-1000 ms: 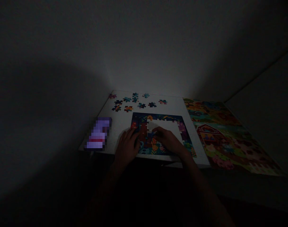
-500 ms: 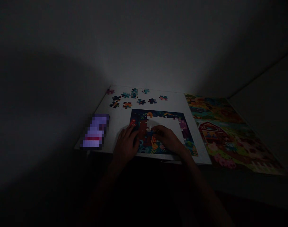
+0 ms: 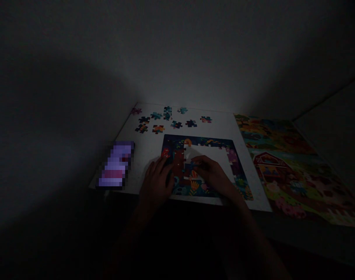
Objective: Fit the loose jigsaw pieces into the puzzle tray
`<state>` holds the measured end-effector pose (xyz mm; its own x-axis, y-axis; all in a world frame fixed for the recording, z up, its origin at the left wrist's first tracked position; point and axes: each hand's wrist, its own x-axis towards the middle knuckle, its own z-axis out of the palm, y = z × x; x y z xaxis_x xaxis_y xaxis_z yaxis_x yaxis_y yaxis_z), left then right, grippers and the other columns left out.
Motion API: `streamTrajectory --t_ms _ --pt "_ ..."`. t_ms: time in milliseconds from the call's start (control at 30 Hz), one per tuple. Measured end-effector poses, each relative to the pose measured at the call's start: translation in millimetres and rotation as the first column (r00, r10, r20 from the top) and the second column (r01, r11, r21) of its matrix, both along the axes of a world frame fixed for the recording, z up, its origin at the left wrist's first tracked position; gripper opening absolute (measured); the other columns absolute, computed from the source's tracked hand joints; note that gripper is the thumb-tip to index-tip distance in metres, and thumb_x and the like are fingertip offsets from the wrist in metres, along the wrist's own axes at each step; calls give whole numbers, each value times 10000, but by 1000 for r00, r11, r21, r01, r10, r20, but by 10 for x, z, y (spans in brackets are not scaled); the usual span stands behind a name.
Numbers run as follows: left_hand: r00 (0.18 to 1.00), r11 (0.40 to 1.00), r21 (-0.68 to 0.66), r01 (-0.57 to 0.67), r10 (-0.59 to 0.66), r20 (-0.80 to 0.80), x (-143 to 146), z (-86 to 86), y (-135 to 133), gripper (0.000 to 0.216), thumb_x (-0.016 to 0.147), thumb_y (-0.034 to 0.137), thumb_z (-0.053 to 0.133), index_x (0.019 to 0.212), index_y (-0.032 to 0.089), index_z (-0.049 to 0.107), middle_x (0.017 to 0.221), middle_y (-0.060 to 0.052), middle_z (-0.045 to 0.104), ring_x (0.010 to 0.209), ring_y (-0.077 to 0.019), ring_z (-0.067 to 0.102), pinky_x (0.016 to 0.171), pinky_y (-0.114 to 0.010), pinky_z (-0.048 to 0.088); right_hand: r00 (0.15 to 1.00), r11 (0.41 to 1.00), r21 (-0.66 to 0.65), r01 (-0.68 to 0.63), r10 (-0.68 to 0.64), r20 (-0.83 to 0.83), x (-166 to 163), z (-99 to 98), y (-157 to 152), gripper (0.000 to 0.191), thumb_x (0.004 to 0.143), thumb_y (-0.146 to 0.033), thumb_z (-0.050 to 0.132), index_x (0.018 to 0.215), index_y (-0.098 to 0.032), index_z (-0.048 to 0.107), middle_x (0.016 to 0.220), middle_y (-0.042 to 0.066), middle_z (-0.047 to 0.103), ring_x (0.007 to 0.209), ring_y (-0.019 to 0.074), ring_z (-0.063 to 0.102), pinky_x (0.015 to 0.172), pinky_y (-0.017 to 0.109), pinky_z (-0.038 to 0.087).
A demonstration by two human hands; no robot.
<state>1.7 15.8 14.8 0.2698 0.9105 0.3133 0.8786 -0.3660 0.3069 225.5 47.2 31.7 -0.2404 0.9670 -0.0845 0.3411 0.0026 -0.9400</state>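
A jigsaw puzzle (image 3: 206, 140) with a dark, colourful border lies on the white table; its middle shows white. My left hand (image 3: 157, 179) rests flat over the puzzle's left edge, fingers stretched out, holding nothing. Inside the lower left corner of the border, the fingertips of my right hand (image 3: 212, 171) pinch a dark blue puzzle piece (image 3: 189, 166). The piece sits against the border's inner edge; dim light hides whether it is locked in. My right fingers cover part of it.
Several loose puzzle pieces (image 3: 158, 129) lie towards the back of the white table (image 3: 148, 146). A phone with a blurred, lit screen (image 3: 116, 163) is at the left edge. On the right lies a farm picture (image 3: 296, 175). Walls stand behind and at the left.
The view has shifted slightly, so the table appears a little further right. Both hands stay nearly in place, my right fingers still at the dark blue puzzle piece.
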Motion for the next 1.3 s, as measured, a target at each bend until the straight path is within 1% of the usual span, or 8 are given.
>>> streamTrajectory --t_ms 233,433,533,667,800,900,1067,1300 --pt "1000 1000 6 9 -8 -12 -9 1 -2 341 939 232 436 1229 165 603 1449 -125 494 1352 -294 434 1125 -535 354 967 967 39 252 -251 -35 436 78 -5 332 801 -384 630 1099 -238 632 920 34 627 835 193 605 725 317 489" --pt "1000 1000 18 8 -8 11 -17 -40 0 349 934 243 443 1237 172 604 1447 -127 496 1357 -296 432 1129 -548 347 973 972 -14 233 -232 13 506 58 -112 399 789 -414 632 1136 -218 646 881 30 646 761 184 600 664 303 460" --pt "1000 1000 23 3 -3 18 -19 -59 5 336 931 241 448 1213 172 619 1441 -128 504 1347 -292 448 1128 -543 355 981 981 -4 192 -192 -7 481 51 -32 375 786 -400 626 1109 -211 651 896 31 668 773 183 603 681 305 453" --pt "1000 999 52 -2 1 16 -20 -69 7 344 924 229 454 1225 183 614 1452 -115 495 1355 -282 441 1131 -529 358 987 985 63 159 -161 27 504 69 265 344 750 -347 626 1063 -207 662 881 29 695 748 178 602 674 302 448" --pt "1000 997 78 3 -4 11 -27 -86 9 348 928 232 438 1218 178 622 1447 -125 500 1350 -290 447 1120 -543 367 995 994 48 96 -96 0 530 111 668 356 734 -351 634 1052 -193 644 873 52 732 709 175 627 594 273 441" --pt "1000 996 91 10 -11 14 -47 -125 23 353 929 236 435 1227 191 618 1456 -115 491 1345 -293 453 1104 -551 388 984 984 32 177 -176 -39 587 140 1027 351 725 -315 639 1047 -176 629 850 63 742 685 170 649 588 265 468" --pt "999 988 155 21 -25 24 -79 -216 49 356 944 248 429 1250 212 609 1451 -104 500 1342 -285 459 1092 -543 406 883 909 141 392 -414 219 784 156 1627 312 768 -203 547 1063 -135 622 810 80 744 690 173 680 565 233 464" --pt "999 976 215 35 -33 -13 -100 -262 43 384 933 202 428 1286 218 580 1456 -108 492 1345 -282 455 1054 -532 451 810 902 227 366 -429 399 823 -2 1956 290 749 -147 535 997 -172 683 647 15 701 670 168 658 560 225 411"
